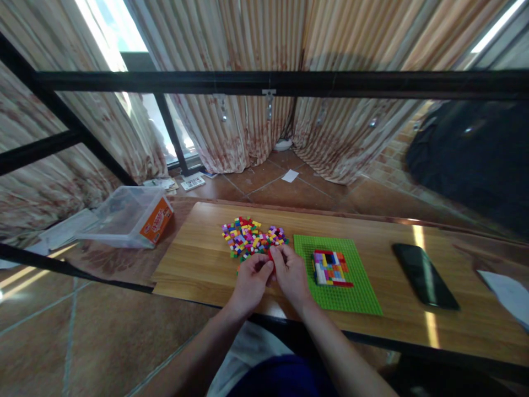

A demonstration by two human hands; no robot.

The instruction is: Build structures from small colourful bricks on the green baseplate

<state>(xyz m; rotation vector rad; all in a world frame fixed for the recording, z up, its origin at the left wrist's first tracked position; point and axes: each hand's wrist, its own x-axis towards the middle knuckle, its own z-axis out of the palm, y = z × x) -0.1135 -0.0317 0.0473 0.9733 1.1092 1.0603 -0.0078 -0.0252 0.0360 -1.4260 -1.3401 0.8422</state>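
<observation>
My left hand [250, 280] and my right hand [291, 274] meet at the near edge of a brick pile, fingers pinched together. Between their fingertips shows a small red toy brick [271, 255], mostly covered by the fingers. Just beyond them lies a heap of loose toy bricks [248, 236] in many colours. To the right of my right hand is a green studded baseplate [359, 286]. On it stands a low, roughly square block of coloured bricks [330, 268], with a red strip along its near side.
The wooden table [194, 248] carries a dark phone [425, 275] at the right, with white paper [508, 295] beyond it. On the left, a clear plastic bin [124, 212] with an orange label sits off the table's end. A black metal bar [231, 82] crosses before the curtains.
</observation>
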